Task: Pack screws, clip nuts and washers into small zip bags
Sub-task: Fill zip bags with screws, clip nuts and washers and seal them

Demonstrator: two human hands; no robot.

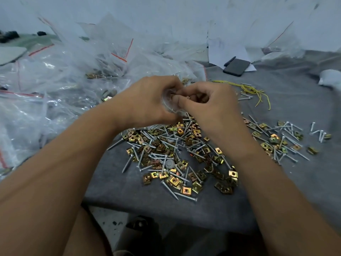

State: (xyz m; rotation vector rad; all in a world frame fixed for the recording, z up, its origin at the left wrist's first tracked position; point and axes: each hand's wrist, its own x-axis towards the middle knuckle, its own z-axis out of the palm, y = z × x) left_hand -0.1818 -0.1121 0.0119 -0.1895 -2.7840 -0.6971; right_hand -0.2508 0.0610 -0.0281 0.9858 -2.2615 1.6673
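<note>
- Nearest the viewer, at about six o'clock on the grey cloth (pixel 118 191), lay a loose heap of screws (pixel 167 188) and brass-coloured clip nuts (pixel 186 190), with a grey washer (pixel 169 164) in its midst; a thinner scatter ran off toward three o'clock.
- Just beyond the heap, at the centre, the left hand (pixel 147 100) curled round a small zip bag (pixel 170 106), holding its mouth toward the other hand.
- Touching it from three o'clock, the right hand (pixel 212 102) had its fingers bent at the bag's mouth, pinching what seemed small hardware; exactly what it held could not be told.
- The bag therefore sat between the two grips, above the heap's far edge.
- Farther out, from nine to eleven o'clock, filled bags (pixel 60 80) with red seal strips were piled, so much packing looked done, yet the large heap suggested plenty remained.
- Toward one o'clock lay yellow wire (pixel 255 91) and a dark phone (pixel 236 67).
</note>
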